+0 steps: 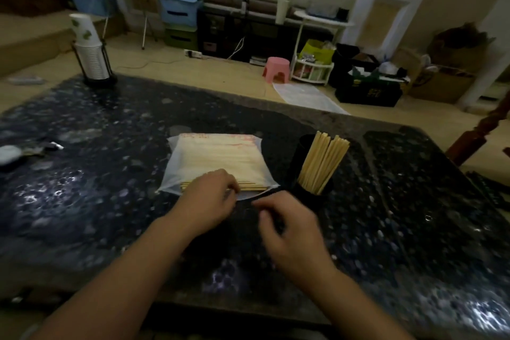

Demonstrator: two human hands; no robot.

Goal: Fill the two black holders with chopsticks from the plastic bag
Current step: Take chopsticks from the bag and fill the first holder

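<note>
Plastic bag (218, 159) of chopsticks lies flat on the dark table (110, 174). Left hand (209, 196) pinches chopstick ends at its open mouth. Right hand (289, 229) hovers nearby, blurred, fingers loosely curled, empty. Filled black holder (306, 171) stands just right of the bag.

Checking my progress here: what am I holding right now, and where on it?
The left hand grips the chopsticks at their near ends, at the plastic bag's open mouth. The right hand holds nothing visible.
</note>
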